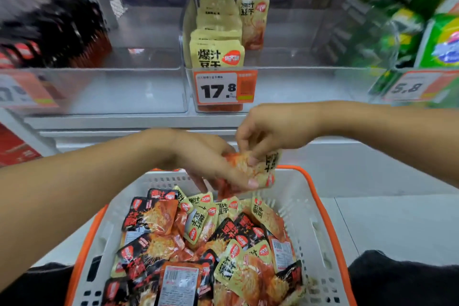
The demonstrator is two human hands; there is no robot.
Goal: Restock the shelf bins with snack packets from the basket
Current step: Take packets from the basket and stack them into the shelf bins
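Nearest my camera sits the basket [320,208], white mesh with an orange rim, resting low in front of me and heaped with snack packets [198,238], a loose jumble of black ones and yellow ones, some face up, some showing their printed backs. Dark cloth shows at both lower corners beside it.

Above the far end of the basket I have both hands together on a small bunch of yellow packets [258,169]. My left hand [206,156] reaches in from the left and its grip is closed around the bunch from below, thumb pressing on the front. My right hand [270,129] comes from the right, fingers curled down, its grip pinching the top edge of the same bunch. The bunch hangs clear of the pile.

Beyond the hands the shelf [124,122] carries clear plastic bins. The middle bin [298,87] holds a row of yellow packets [217,53] standing upright along its left side, with one more behind them to the right; the rest of that bin looks bare. A price tag [224,87] reading 17.8 is fixed to its front. The bin to the left [111,92] holds dark packets at its far left. Green packages [442,42] are blurred at the right.
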